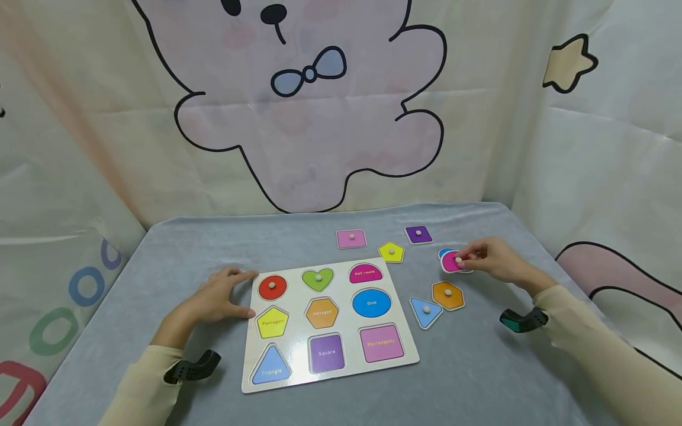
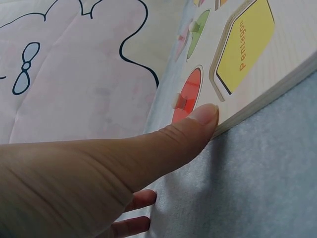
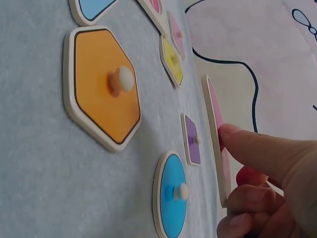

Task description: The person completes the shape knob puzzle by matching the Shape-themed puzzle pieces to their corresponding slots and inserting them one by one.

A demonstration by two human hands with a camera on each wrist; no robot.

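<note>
My right hand (image 1: 498,258) pinches a pink half-round puzzle piece (image 1: 450,261) by its knob, thumb against fingers. In the right wrist view this piece is tilted on edge, lifted off the cloth. A blue oval piece (image 3: 171,198) lies below it, mostly covered by it in the head view. My left hand (image 1: 210,299) steadies the wooden shape board (image 1: 299,343) at its left edge, thumb and index finger extended. The thumb (image 2: 198,121) rests on the rim beside the red circle piece (image 1: 272,289). A green heart piece (image 1: 317,279) also sits in the board.
Right of the board lie an orange hexagon piece (image 1: 448,296) and a blue triangle piece (image 1: 425,312). Behind it are a pink rectangle (image 1: 351,239), a yellow pentagon (image 1: 391,252) and a purple square (image 1: 418,234). Grey cloth covers the table (image 1: 469,378); printed curtains surround it.
</note>
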